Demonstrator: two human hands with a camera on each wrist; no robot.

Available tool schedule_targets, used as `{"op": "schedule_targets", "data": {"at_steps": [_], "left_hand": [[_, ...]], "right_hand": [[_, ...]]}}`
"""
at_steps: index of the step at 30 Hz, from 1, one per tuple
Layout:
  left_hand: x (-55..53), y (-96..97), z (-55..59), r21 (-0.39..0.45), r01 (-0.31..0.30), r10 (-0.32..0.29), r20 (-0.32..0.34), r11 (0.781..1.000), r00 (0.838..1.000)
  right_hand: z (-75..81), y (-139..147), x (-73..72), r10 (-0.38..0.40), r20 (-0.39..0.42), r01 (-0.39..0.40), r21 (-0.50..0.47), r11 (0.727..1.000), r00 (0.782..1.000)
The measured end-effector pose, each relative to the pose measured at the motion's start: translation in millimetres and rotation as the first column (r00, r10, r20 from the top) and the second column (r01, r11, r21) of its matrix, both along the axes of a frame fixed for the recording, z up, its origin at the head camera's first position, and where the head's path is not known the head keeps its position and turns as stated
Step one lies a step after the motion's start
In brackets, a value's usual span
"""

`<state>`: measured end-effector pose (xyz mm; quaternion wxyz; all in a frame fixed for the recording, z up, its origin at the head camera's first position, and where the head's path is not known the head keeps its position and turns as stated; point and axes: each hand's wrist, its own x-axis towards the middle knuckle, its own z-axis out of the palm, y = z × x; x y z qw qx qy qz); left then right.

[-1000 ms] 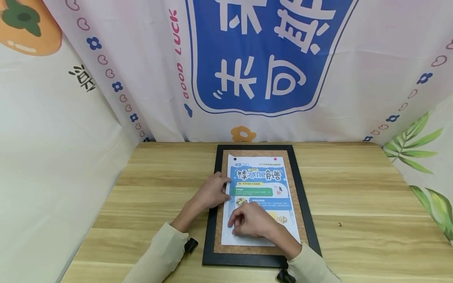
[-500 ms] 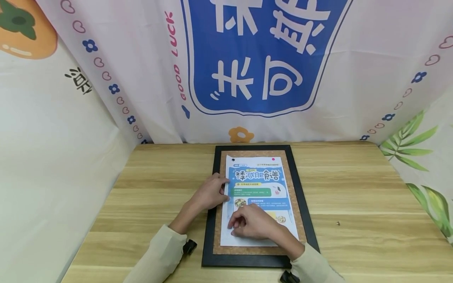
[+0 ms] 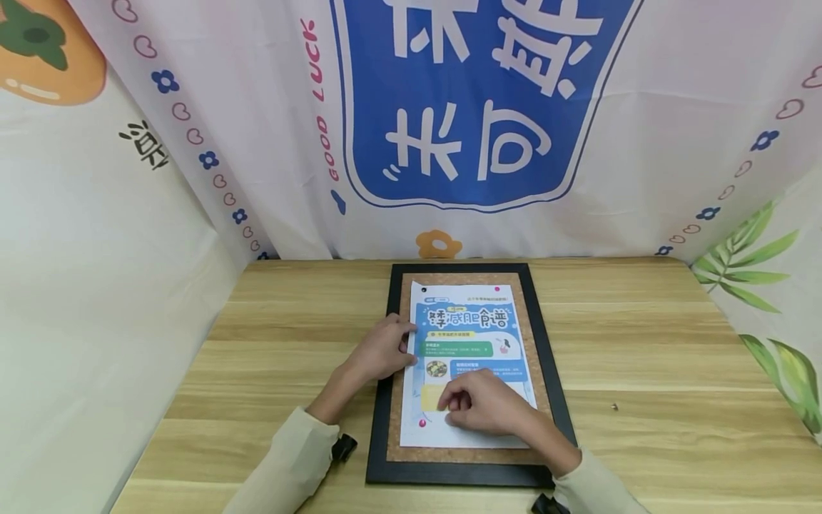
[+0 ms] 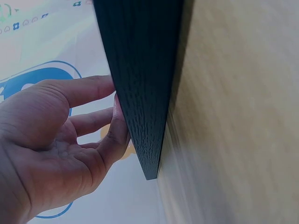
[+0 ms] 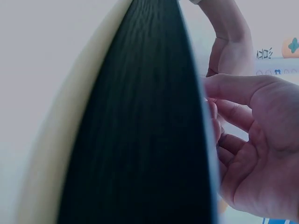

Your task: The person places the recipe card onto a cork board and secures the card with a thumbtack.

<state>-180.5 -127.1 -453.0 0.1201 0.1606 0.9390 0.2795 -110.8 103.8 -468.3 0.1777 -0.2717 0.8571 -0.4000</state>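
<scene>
A printed poster sheet (image 3: 477, 357) lies on a cork board (image 3: 538, 371) with a black frame (image 3: 462, 474). At its top corners sit a black pushpin (image 3: 424, 290) and a pink pushpin (image 3: 497, 289); another pink pushpin (image 3: 422, 423) is at the lower left. My left hand (image 3: 380, 348) rests across the frame's left side, fingertips touching the sheet's left edge. Over the lower middle of the sheet is my right hand (image 3: 484, 403), fingers bent loosely, with nothing visible between them. In the right wrist view the frame's side (image 5: 145, 116) hides its fingertips.
The board lies on a wooden table (image 3: 642, 343). A tiny metallic object (image 3: 614, 406) lies to the right of the board. Behind the table hangs a printed cloth (image 3: 289, 143).
My right hand has moved right, away from the sheet's lower left corner, uncovering the pink pushpin there. My left hand stays at the sheet's left edge.
</scene>
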Motion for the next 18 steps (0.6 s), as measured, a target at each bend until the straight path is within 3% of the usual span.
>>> {"op": "schedule_targets", "data": {"at_steps": [18], "left_hand": [[0.8,-0.2,-2.0,0.0,0.009,-0.009,-0.01,1.0,1.0]], "right_hand": [[1.0,35,8.0,-0.054,0.011,0.054,0.02,0.998,0.998]]}}
